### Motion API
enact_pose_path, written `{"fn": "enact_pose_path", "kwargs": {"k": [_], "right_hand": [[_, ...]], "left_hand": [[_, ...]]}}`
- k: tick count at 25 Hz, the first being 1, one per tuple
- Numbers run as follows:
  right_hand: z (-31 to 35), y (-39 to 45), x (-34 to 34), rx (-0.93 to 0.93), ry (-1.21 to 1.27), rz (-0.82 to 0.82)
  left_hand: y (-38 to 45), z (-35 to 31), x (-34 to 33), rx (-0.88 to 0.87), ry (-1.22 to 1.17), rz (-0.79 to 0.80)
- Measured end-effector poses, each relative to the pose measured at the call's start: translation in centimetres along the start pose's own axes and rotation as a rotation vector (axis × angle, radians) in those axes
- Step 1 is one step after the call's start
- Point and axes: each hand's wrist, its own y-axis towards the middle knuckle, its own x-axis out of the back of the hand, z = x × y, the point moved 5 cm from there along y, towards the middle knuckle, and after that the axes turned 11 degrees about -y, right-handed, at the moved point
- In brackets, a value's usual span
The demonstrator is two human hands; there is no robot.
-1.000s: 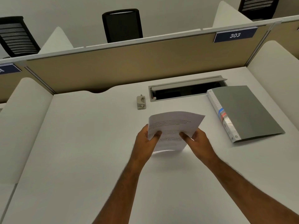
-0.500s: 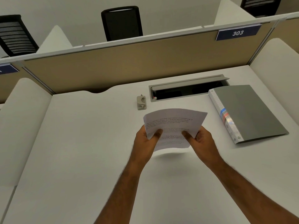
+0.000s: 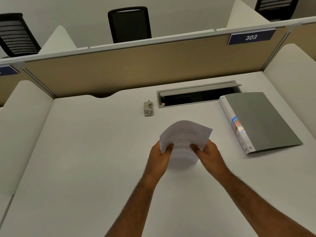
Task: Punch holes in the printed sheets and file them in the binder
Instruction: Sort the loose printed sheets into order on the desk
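Both hands, left hand (image 3: 159, 155) and right hand (image 3: 207, 153), pinch the printed sheets (image 3: 185, 135) by their near edge, and that light, floppy paper bows, so I'd grip both sides.

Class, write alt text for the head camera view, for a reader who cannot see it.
Both hands, left hand and right hand, hold curved printed sheets above a white desk. A small hole punch stands beyond them, and a closed grey binder lies to the right.

Matt paper sheets (image 3: 185, 134) (printed); smooth desk (image 3: 85, 151).
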Motion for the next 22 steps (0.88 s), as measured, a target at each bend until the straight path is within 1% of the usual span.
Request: {"fn": "enact_pose_path", "kwargs": {"k": [5,9,12,17,22], "right_hand": [[0.3,0.0,0.3,0.013,-0.025,-0.033],[-0.1,-0.3,0.0,0.002,-0.008,-0.023],[-0.3,-0.4,0.0,-0.012,-0.026,-0.03],[-1.2,-0.2,-0.5,-0.011,-0.049,0.013],[-1.4,2.2,-0.3,-0.027,-0.063,0.056]], "left_hand": [[0.1,0.2,0.2,0.009,0.007,-0.005],[-0.2,0.8,-0.4,0.03,0.03,0.065],[-0.5,1.2,-0.1,0.035,-0.008,0.047],[-0.2,2.2,0.1,0.053,0.025,0.063],[2.0,2.5,1.1,0.071,0.036,0.042]]}}
